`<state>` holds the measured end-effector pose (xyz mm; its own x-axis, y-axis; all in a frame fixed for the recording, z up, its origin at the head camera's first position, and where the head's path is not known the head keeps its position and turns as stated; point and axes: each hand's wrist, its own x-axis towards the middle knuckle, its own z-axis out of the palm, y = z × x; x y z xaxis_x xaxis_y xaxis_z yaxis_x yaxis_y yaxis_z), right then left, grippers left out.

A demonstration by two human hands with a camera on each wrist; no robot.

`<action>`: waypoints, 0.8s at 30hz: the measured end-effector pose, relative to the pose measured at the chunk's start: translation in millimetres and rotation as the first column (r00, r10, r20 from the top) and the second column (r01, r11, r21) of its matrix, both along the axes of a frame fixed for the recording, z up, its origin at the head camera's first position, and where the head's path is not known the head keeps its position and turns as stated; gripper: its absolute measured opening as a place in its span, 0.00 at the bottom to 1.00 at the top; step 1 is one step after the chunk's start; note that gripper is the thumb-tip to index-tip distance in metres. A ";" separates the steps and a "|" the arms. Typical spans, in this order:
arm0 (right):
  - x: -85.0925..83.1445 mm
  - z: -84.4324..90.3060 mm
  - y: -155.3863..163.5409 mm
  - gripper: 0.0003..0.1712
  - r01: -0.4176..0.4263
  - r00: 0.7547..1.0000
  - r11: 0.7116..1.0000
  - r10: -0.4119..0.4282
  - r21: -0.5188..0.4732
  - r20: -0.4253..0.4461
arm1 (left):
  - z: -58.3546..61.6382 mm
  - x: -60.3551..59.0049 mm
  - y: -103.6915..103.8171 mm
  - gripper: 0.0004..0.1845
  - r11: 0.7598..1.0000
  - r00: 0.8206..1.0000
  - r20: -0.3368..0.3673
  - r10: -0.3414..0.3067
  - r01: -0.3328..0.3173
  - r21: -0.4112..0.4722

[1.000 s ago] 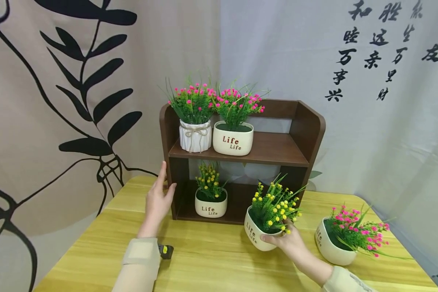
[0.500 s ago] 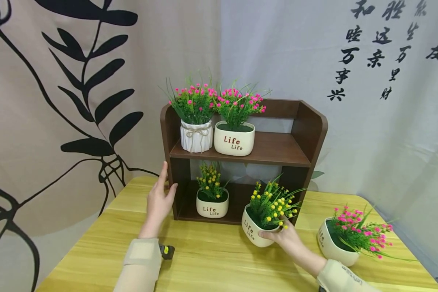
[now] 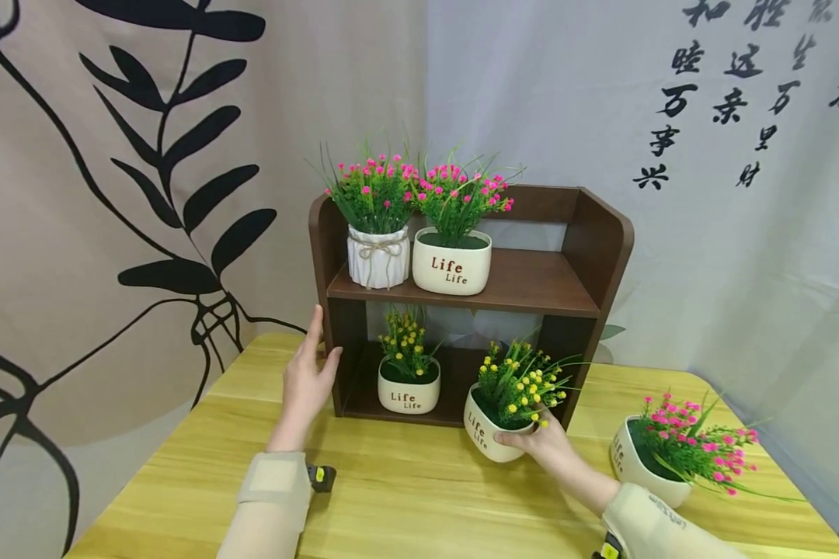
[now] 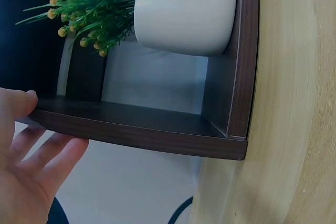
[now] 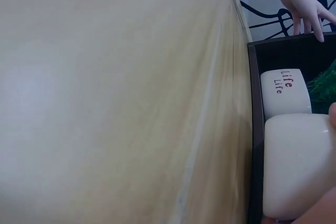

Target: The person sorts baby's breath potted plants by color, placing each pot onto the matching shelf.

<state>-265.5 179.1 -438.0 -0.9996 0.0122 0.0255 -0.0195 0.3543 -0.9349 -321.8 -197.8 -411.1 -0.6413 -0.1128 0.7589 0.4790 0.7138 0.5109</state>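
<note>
Step in hand: shelving. Right hand point(image 3: 541, 444) curled round yellow-flower pot point(image 3: 492, 428), tilted at shelf unit point(image 3: 580, 303) lower opening, right of shelved yellow pot point(image 3: 409, 392). Left hand point(image 3: 306, 380) spread flat against shelf unit's left side. Next, likely: levelling, sliding inward.

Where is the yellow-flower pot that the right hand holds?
In the head view, the pot sits at the shelf's lower right opening, right of another yellow-flower pot.

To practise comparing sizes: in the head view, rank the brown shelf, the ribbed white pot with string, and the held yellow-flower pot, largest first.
1. Brown shelf, clearly largest.
2. Yellow-flower pot and ribbed white pot look alike; the yellow one, held by the right hand, sits nearer the camera, so no ranking.
</note>
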 end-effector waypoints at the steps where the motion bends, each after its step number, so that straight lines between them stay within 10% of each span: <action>1: -1.5 0.2 -0.4 0.54 -0.002 1.000 1.000 0.002 -0.005 -0.001 | 0.0 -0.8 -0.2 0.45 1.000 1.000 -0.009 0.003 -0.003 -0.003; 24: -24.4 0.3 3.0 0.58 -0.141 0.989 0.990 0.139 0.017 0.053 | -0.3 1.0 -0.7 0.44 1.000 1.000 0.018 -0.009 0.009 0.005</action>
